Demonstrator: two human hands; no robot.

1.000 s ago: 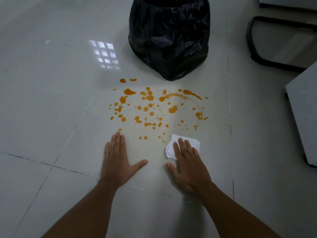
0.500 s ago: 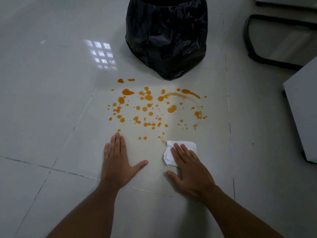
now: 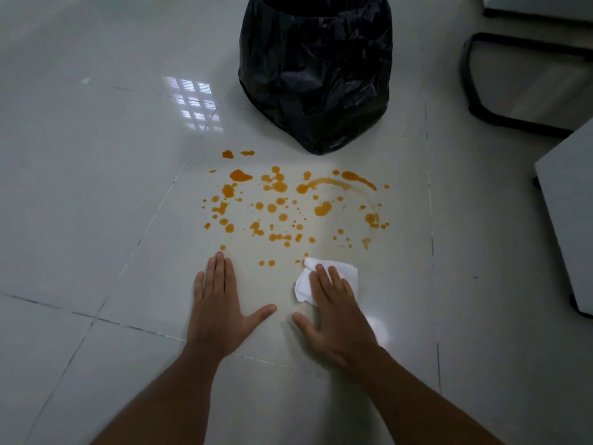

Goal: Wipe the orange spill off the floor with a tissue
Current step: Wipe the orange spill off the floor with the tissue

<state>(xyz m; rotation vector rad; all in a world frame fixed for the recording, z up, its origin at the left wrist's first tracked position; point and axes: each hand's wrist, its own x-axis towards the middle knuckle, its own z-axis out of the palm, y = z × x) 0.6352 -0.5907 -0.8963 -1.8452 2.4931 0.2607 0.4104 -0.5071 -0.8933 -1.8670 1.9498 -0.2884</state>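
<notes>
An orange spill (image 3: 282,207) of many drops and a smeared arc is spread over a pale floor tile. At its near right edge lies a crumpled white tissue (image 3: 348,271). My right hand (image 3: 337,313) presses flat on the tissue with straight fingers, thumb spread out to the left. My left hand (image 3: 221,303) rests flat on the floor to the left of it, fingers straight, just below the nearest drops. Part of the tissue is hidden under my right fingers.
A bin lined with a black bag (image 3: 316,69) stands right behind the spill. A black chair base (image 3: 500,117) sits at the back right. A grey cabinet (image 3: 568,213) stands at the right edge. Open tiled floor (image 3: 80,187) stretches to the left.
My right hand has slid the tissue a little to the left and towards me along the spill's near edge. My left hand has stayed put.
</notes>
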